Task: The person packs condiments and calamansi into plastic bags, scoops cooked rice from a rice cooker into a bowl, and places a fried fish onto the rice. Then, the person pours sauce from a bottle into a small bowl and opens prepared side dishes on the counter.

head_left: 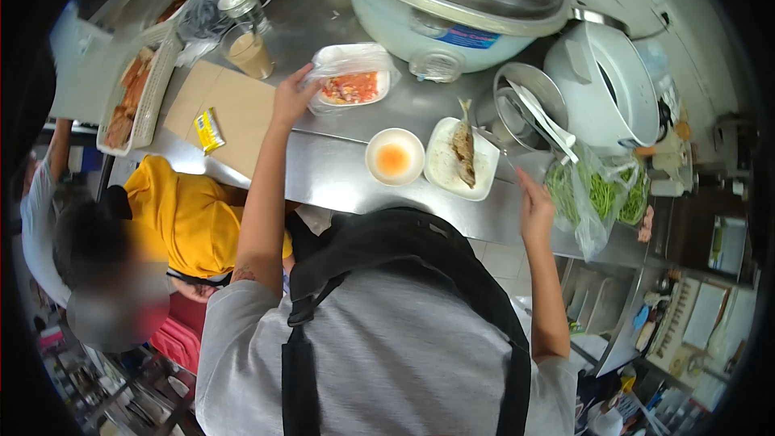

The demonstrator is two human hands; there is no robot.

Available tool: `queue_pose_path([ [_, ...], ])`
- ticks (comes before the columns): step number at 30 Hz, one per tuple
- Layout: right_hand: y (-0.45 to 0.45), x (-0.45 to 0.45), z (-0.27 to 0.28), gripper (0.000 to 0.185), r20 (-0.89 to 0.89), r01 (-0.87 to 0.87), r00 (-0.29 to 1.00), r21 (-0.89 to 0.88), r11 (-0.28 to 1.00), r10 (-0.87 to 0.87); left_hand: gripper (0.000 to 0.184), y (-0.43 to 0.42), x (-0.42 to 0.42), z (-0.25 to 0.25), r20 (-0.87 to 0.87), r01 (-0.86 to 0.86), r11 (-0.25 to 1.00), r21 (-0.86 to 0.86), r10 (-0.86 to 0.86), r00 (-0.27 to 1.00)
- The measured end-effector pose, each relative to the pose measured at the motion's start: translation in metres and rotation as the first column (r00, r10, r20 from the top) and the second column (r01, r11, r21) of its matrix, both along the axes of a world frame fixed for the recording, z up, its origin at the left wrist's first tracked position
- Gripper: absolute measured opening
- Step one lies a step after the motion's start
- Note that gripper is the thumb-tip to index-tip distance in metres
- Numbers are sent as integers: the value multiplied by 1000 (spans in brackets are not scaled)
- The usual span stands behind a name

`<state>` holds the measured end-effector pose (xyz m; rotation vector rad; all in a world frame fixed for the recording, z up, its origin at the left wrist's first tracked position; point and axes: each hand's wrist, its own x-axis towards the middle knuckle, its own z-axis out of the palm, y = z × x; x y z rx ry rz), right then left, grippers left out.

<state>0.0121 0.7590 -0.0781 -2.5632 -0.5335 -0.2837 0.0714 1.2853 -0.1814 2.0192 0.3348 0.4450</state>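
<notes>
My left hand pinches the edge of a clear plastic bag at the left side of a white tray. Chopped red and orange food, like diced tomato, lies in that tray. My right hand is closed on a thin metal utensil that points toward the fish plate; its far end is hard to make out. On the white square plate lies a cooked whole fish. Between my hands stands a white bowl with orange liquid.
A yellow packet lies on brown cardboard, near a drink cup. A large lidded tub stands behind. To the right are a steel pot with utensils and bagged green vegetables. A person in yellow is at left.
</notes>
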Motion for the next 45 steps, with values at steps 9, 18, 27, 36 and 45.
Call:
queue_pose_path([
  [9, 86, 53, 63, 31, -629, 85, 759, 350, 933, 167, 28, -11, 0, 3, -45, -99, 984, -145, 94, 995],
  [18, 106, 89, 75, 30, -612, -28, 749, 355, 934, 255, 32, -48, -28, 53, 249, -331, 898, 291, 262, 932],
  [27, 69, 69, 98, 30, -536, 47, 843, 159, 986, 47, 22, -167, 22, 69, -9, 555, 789, 265, -573, 819],
  [36, 56, 51, 85, 29, -437, 92, 899, 245, 965, 25, 26, -186, 69, 18, -240, 637, 644, 424, -598, 765],
  [45, 160, 88, 53, 32, -234, -308, 918, 93, 947, 321, 22, -106, -73, 50, 8, 23, 841, -540, -22, 1000],
])
